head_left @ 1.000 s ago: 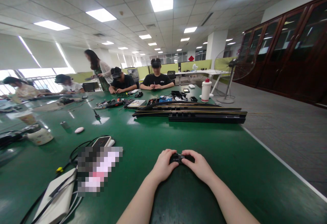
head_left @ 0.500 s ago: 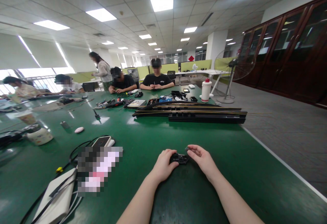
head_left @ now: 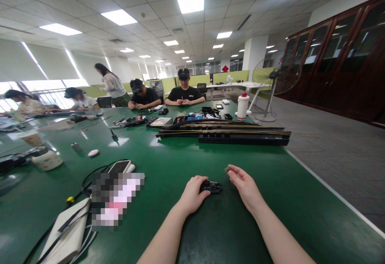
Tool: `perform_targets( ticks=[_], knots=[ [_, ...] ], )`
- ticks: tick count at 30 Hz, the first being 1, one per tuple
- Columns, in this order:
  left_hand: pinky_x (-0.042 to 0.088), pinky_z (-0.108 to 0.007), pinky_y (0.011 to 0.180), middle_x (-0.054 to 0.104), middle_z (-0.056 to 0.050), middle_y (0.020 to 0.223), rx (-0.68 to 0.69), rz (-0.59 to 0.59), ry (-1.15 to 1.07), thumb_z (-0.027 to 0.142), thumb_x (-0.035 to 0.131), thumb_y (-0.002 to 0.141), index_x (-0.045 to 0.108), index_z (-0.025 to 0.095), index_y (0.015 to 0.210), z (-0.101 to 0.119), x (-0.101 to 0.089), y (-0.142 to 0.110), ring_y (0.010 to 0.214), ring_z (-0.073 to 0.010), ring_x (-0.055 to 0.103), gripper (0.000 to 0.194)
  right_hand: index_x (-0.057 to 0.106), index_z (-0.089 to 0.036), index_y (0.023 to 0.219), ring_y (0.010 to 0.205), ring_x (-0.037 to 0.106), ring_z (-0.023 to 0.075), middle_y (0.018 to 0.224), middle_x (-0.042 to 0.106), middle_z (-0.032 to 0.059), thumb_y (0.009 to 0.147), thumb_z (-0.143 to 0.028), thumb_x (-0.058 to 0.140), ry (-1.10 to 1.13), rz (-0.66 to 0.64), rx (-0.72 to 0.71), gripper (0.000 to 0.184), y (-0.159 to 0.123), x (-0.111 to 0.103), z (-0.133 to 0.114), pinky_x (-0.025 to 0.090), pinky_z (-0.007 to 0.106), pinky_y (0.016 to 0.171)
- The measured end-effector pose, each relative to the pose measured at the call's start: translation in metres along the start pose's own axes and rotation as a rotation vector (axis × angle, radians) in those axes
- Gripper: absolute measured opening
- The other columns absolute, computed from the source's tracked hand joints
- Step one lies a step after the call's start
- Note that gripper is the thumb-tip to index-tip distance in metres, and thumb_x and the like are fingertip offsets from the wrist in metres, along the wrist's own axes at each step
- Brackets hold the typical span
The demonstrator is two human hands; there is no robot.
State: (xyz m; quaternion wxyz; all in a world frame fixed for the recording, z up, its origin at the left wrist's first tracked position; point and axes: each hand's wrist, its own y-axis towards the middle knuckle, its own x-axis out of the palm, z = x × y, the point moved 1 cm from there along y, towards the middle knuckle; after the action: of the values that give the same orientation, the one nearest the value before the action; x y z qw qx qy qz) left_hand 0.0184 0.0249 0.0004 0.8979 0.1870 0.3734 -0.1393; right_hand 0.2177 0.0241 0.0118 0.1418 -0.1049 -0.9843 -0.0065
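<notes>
My left hand is closed around the left end of a small black plastic part, thumb along its near side. The part rests at the green table top, its right end sticking out of my grip. Off to the right, my right hand pinches a small grey piece between thumb and fingertips, apart from the black part. What kind of piece it is cannot be made out. Bare green table lies between the two hands.
Ahead lie long black rails with thin yellowish rods across them. Behind stands a white bottle with a red cap. To my left are a power bank, cables and a pale flat case. Several people sit or stand across the table.
My right hand has moved up and to the right, away from the black part, with the small grey piece in its fingertips. My left hand stays in place.
</notes>
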Motion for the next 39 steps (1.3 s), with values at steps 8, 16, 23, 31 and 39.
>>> perform_targets(
  ticks=[8, 16, 23, 31, 39],
  knots=[
    [0.037, -0.034, 0.092, 0.056, -0.005, 0.11, 0.002, -0.003, 0.005, 0.02, 0.058, 0.075, 0.053, 0.02, 0.115, -0.001, 0.0, 0.0, 0.102, -0.0215, 0.049, 0.04, 0.066, -0.024, 0.09, 0.098, 0.06, 0.022, 0.093, 0.07, 0.0033, 0.053, -0.041, 0.078, 0.1, 0.05, 0.064, 0.042, -0.002, -0.001, -0.005, 0.047, 0.031, 0.078],
    [0.037, -0.035, 0.092, 0.056, -0.006, 0.111, 0.0, 0.003, -0.003, 0.021, 0.059, 0.075, 0.053, 0.02, 0.115, -0.001, 0.0, 0.0, 0.102, -0.0221, 0.049, 0.041, 0.068, -0.025, 0.087, 0.092, 0.061, 0.0191, 0.091, 0.07, 0.0008, 0.053, -0.04, 0.079, 0.165, 0.047, 0.075, 0.038, -0.002, -0.003, -0.006, 0.047, 0.027, 0.072],
    [0.038, -0.035, 0.092, 0.057, -0.006, 0.111, 0.008, 0.005, 0.01, 0.021, 0.059, 0.075, 0.053, 0.02, 0.115, 0.0, 0.001, -0.001, 0.102, -0.0223, 0.049, 0.041, 0.068, -0.025, 0.086, 0.091, 0.061, 0.0179, 0.09, 0.07, 0.0004, 0.053, -0.04, 0.079, 0.201, 0.042, 0.08, 0.037, -0.002, -0.003, -0.005, 0.047, 0.025, 0.071],
    [0.038, -0.036, 0.092, 0.057, -0.006, 0.111, 0.0, 0.009, 0.0, 0.021, 0.059, 0.075, 0.053, 0.02, 0.115, 0.001, 0.001, 0.0, 0.102, -0.0223, 0.049, 0.04, 0.068, -0.025, 0.086, 0.091, 0.061, 0.0172, 0.089, 0.071, 0.0002, 0.051, -0.039, 0.08, 0.193, 0.044, 0.11, 0.039, -0.004, 0.001, -0.006, 0.045, 0.025, 0.071],
    [0.038, -0.036, 0.092, 0.057, -0.006, 0.111, -0.008, 0.005, 0.006, 0.021, 0.058, 0.075, 0.053, 0.02, 0.115, 0.003, 0.0, 0.0, 0.103, -0.0226, 0.049, 0.04, 0.067, -0.021, 0.089, 0.096, 0.061, 0.0204, 0.092, 0.071, 0.004, 0.056, -0.041, 0.077, 0.059, -0.045, 0.084, 0.04, -0.009, 0.009, -0.003, 0.045, 0.03, 0.082]
  ],
)
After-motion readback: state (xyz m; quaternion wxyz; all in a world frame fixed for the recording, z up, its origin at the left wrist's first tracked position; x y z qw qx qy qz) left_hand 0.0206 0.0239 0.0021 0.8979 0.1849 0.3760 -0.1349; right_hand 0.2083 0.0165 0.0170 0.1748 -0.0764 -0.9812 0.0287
